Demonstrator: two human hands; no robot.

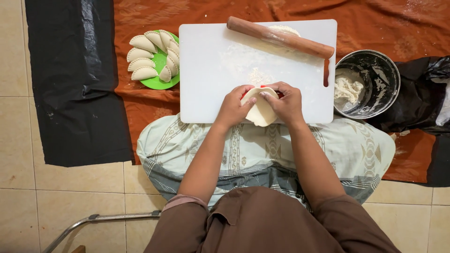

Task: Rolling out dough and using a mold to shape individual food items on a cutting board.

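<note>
Dough round (260, 111) sits over a red press (279, 92) at near edge of the white cutting board (211, 70), w/ both your hands closed on it: left hand (233, 107) grips left side, right hand (287, 103) pinches right. Rolling pin (280, 37) lies far; plate of dumplings (154, 58) left.

A round, pale dough sheet (260, 111) lies draped over a red mould (276, 91), whose edge only peeks out at the top. The sheet is thin, smooth and floppy; its lower edge hangs past the near rim of the white board (211, 56). It sits at the board's near edge, just right of centre, pinched on both sides.
</note>
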